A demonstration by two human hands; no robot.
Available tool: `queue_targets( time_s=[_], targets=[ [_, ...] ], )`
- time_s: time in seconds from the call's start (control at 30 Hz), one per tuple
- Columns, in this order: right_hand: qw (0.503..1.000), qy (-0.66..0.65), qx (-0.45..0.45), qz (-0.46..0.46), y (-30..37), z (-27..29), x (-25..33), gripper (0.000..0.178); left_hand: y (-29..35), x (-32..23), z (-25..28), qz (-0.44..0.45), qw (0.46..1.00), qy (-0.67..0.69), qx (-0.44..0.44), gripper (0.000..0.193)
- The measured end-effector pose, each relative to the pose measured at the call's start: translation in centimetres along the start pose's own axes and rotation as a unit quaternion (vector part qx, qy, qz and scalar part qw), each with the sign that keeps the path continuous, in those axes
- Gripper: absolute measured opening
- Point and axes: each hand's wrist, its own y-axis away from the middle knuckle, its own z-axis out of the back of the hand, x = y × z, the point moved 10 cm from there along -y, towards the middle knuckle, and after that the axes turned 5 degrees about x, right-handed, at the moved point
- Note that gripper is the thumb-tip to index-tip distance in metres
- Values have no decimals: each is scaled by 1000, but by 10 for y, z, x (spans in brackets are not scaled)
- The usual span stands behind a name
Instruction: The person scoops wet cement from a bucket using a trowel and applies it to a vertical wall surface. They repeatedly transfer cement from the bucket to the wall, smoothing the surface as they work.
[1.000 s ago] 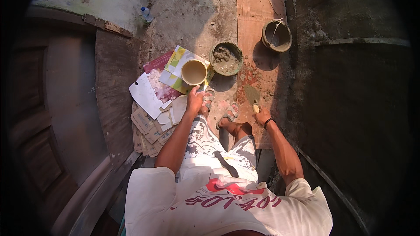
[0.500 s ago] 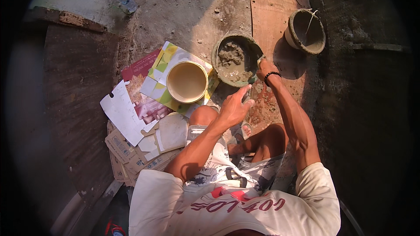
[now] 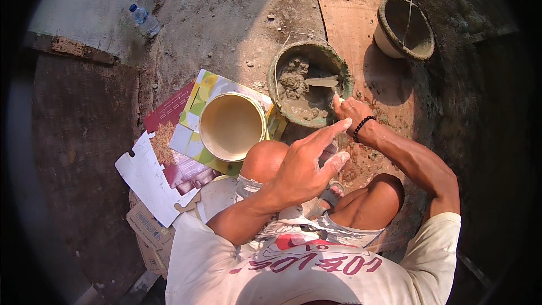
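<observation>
Fingers of the right hand [image 3: 354, 115] were curled around the pale handle of a trowel [image 3: 323, 82], whose blade was inside a green-stained bucket [image 3: 334, 59] of wet mortar [image 3: 293, 79]; whether the blade touched the mix, I could not tell. That hand sat at the bucket's near right rim, a dark beaded bracelet [image 3: 364, 128] round its wrist. Fingers of the left hand [image 3: 307, 161] were released, stretched loosely toward the right with the thumb apart, their tips appearing just beside the other hand. Stiff lumps were heaped on the mortar's left side, with a smoother patch along the near side. To the left, a pale round tub [image 3: 232, 127] rested on printed cardboard [image 3: 208, 82], near the bent left knee [image 3: 265, 161]. White card [image 3: 147, 183] and brown cardboard [image 3: 149, 229] overlapped farther left. Beyond the right hand, a second bucket [image 3: 389, 39] was near the dark wall [image 3: 468, 79], beside a plywood board [image 3: 347, 0].
</observation>
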Motion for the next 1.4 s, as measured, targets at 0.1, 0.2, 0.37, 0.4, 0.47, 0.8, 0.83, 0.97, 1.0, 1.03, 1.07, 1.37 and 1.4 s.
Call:
queue_targets(
  time_s=[0.1, 0.2, 0.37, 0.4, 0.47, 0.8, 0.83, 0.97, 1.0, 1.03, 1.07, 1.37, 1.4],
  targets=[
    [1000, 7, 21, 15, 18, 11, -1, 25, 7, -8, -3, 10, 998, 59, -4, 52],
    [999, 18, 44, 11, 32, 45, -17, 24, 29, -19, 22, -64, 988, 108, -95, 50],
    [999, 13, -39, -4, 3, 112, -38, 12, 79, -1, 108, -77, 942, 2, -325, 48],
    [999, 10, -49, -6, -15, 114, -38, 12, 88, 6, 120, -63, 938, -23, -340, 46],
    [998, 19, -52, -14, -57, 106, -36, 13, 107, 24, 137, -17, 925, -22, -379, 46],
    [1000, 2, -12, -13, -56, -13, -4, 19, 147, 98, 150, 116, 862, -397, -293, 47],
    [1000, 25, -13, -5, -49, -15, -1, 19, 146, 107, 148, 113, 865, -405, -275, 48],
    [998, 58, 19, 33, -15, -2, 11, 19, 152, 128, 138, 120, 854, -469, -191, 50],
    [997, 57, 36, 41, -7, 2, 9, 19, 152, 135, 137, 121, 846, -491, -168, 51],
    [998, 40, 24, 48, 2, 14, 4, 19, 153, 140, 138, 119, 850, -489, -158, 51],
    [999, 31, 22, 30, 13, 30, -1, 18, 154, 145, 138, 119, 853, -486, -149, 51],
    [990, -17, 134, -46, -17, -24, -18, 18, 140, 157, 117, 117, 814, -562, -91, 51],
    [982, -25, 185, -41, -25, -17, -18, 19, 145, 161, 119, 129, 816, -556, -94, 51]
  ],
)
